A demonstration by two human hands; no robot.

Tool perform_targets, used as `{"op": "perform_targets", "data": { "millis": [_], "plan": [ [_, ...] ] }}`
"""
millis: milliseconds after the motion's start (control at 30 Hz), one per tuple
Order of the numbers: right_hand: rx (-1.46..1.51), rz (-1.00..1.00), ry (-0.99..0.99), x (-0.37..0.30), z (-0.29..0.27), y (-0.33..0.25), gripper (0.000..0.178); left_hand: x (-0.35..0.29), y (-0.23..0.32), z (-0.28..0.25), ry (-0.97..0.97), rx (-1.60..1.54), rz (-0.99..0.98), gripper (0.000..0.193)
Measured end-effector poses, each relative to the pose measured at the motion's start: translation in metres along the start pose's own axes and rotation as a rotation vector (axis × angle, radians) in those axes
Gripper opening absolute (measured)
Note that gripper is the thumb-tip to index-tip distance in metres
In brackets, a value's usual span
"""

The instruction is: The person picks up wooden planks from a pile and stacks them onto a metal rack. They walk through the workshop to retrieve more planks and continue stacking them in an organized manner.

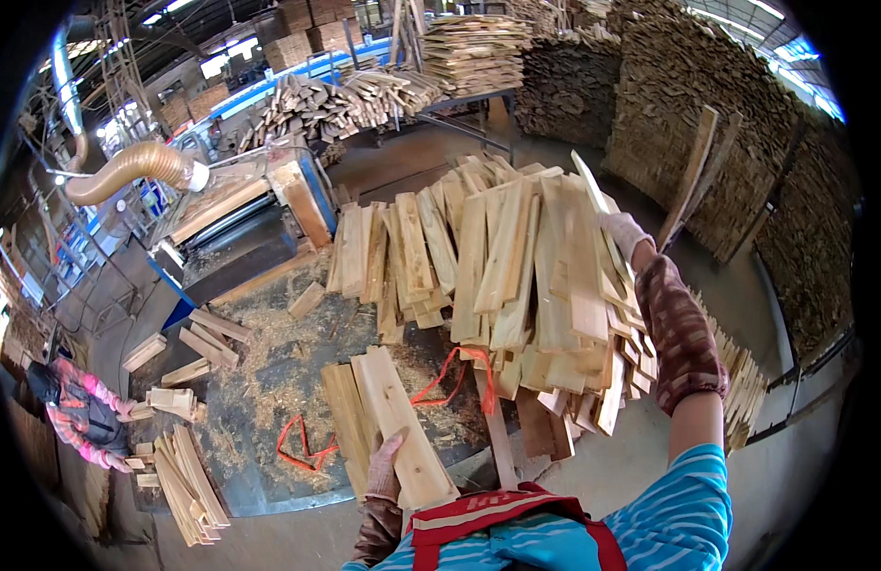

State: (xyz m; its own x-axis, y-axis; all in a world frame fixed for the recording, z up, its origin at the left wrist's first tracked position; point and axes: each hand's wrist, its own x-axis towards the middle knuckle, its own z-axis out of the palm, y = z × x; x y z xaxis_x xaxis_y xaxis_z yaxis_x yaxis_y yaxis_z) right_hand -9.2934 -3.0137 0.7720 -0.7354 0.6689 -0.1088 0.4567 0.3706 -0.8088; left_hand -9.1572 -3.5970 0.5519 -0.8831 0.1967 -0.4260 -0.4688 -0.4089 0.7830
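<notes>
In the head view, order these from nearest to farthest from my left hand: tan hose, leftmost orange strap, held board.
1. Held board: in your left hand.
2. Leftmost orange strap: lying to that hand's left.
3. Tan hose: far off, upper left.

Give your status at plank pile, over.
Left hand gripping near plank; right hand at right edge of pile; red straps lie to both sides.

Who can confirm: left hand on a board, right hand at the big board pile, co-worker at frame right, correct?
No: the head view shows the co-worker at frame left. Left hand on a board, right hand at the big board pile stands.
</notes>
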Motion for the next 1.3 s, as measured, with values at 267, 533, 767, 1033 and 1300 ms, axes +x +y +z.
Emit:
{"op": "perform_targets", "data": {
  "millis": [267, 533, 767, 1033, 1300],
  "plan": [
    [0.899, -0.002, -0.499, -0.135, 0.002, -0.03, 0.055, 0.027, -0.001, -0.016, 0.028, 0.06, 0.023, 0.078],
    [0.821, -0.088, -0.838, -0.249, 0.13, 0.025, 0.082, 0.018, -0.003, 0.037, 0.012, 0.043, 0.12, 0.083],
    [0.288, -0.393, -0.802, -0.341, 0.262, 0.118, 0.095, -0.005, -0.028, 0.049, 0.483, 0.658, 0.22, 0.094],
    [0.224, -0.26, -1.035, -0.39, 0.335, 0.104, 0.098, -0.029, -0.019, -0.025, 0.682, 0.676, 0.025, 0.084],
    [0.301, -0.279, -0.959, -0.452, 0.478, 0.068, 0.104, -0.011, 0.065, -0.131, 0.771, 0.941, 0.071, 0.083]
  ]
}}
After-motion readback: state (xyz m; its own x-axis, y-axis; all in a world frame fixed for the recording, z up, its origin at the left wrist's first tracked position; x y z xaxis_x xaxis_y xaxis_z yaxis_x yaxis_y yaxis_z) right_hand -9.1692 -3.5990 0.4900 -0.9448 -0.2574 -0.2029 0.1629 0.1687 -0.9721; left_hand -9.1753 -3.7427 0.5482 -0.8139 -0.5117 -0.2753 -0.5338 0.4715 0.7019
